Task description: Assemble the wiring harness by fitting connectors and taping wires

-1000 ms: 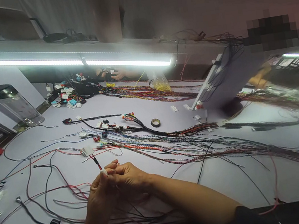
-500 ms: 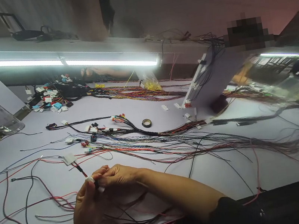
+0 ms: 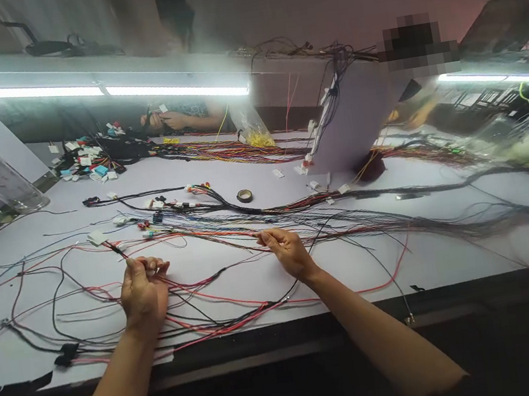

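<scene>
My left hand (image 3: 143,292) is closed on a short pair of red and black wires. From its fingertips they run up and left to a white plug connector (image 3: 97,238). Anything inside its curled fingers is hidden. Further right, my right hand (image 3: 287,251) pinches a thin wire between thumb and forefinger, at the end of a red wire (image 3: 220,232) that comes in from the left. Red and black wires (image 3: 204,294) of a harness lie loosely on the table below and between my hands.
Behind my hands lies a black-wrapped harness (image 3: 241,210), beside a roll of black tape (image 3: 245,196). A clear bottle (image 3: 2,176) stands at left, near piled connectors (image 3: 87,156). A bag of yellow parts (image 3: 254,134) sits behind. Another person's hands (image 3: 166,120) show under the lamp.
My hands were together at a white connector; now they are apart. The right hand has moved right to a thin wire, while the left keeps its wires. The view has shifted too.
</scene>
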Tool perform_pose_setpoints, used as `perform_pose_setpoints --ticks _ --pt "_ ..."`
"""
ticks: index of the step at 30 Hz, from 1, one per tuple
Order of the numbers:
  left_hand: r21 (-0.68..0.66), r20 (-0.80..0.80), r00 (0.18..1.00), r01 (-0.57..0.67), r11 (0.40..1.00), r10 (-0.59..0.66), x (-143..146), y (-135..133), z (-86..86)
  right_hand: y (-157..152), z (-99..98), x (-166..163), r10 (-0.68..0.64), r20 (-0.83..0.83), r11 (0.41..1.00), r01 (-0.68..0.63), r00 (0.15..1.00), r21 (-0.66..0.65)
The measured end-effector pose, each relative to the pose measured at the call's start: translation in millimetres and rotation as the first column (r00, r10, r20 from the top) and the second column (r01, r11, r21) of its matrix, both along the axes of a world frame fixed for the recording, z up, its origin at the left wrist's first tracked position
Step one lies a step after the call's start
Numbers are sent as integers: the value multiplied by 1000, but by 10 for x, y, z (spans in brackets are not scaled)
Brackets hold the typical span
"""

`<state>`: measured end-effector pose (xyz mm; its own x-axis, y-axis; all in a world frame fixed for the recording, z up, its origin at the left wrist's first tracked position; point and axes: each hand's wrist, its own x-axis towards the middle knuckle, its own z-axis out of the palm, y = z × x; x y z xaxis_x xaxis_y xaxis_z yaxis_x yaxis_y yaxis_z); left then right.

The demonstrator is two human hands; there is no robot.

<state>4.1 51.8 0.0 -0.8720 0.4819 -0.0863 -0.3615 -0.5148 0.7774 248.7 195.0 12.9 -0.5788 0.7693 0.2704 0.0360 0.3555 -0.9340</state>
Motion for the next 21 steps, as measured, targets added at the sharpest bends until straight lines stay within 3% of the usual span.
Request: perform_pose_setpoints --ticks 2,4,7,10,12,17,21 --pt "-10 17 999 -29 1000 29 -2 15 36 -86 -109 85 -12 32 978 5 999 209" --pt "-34 43 998 -50 998 51 -22 31 88 -160 -174 93 33 88 920 -64 996 387" --pt "-93 95 993 -64 994 73 -73 61 156 -229 -203 55 119 226 820 -224 967 526" --pt "-146 157 982 -83 986 106 -122 91 174 -254 -222 37 190 379 749 -384 906 540" --pt "-165 190 974 -94 982 126 -147 105 165 -249 -244 48 202 439 732 -432 876 526" --pt "-189 242 963 -71 979 116 -198 117 152 -191 -208 110 167 508 748 -444 845 493" --pt "-208 265 963 4 978 52 -251 123 154 -234 44 11 124 510 736 -424 851 528"
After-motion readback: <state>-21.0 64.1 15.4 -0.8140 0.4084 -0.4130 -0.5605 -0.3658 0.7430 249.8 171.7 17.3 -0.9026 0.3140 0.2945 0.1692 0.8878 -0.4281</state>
